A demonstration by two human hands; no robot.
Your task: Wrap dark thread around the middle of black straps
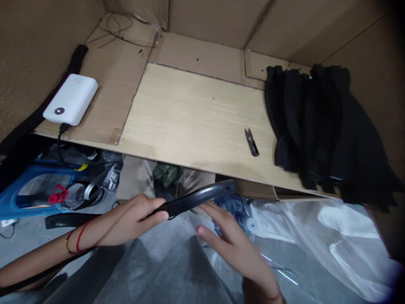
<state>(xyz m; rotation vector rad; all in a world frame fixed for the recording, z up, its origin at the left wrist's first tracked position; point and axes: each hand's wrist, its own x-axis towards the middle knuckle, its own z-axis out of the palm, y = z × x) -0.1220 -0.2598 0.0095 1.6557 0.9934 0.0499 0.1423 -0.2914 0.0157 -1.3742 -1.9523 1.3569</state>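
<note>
My left hand [142,219] pinches a long, curved, glossy black strip [202,194] between thumb and fingers, above my lap. The strip's far end has a small hole and points up to the right, near the table's front edge. Another black length [66,220] shows to the left of my left wrist; whether it is the same strip I cannot tell. Just below the strip's right half is my right hand [230,240], thumb and fingers apart. Its fingertips are partly hidden behind the strip, so contact is unclear. Thread snips [252,142] lie on the pale wooden board [190,114].
A pile of black strips [310,126] covers the table's right side. On the left lies a white power bank [71,99] with a cable. Cardboard walls [215,21] surround the table. Below are a blue stool [19,202], a bottle [74,196] and white plastic sheeting [316,236].
</note>
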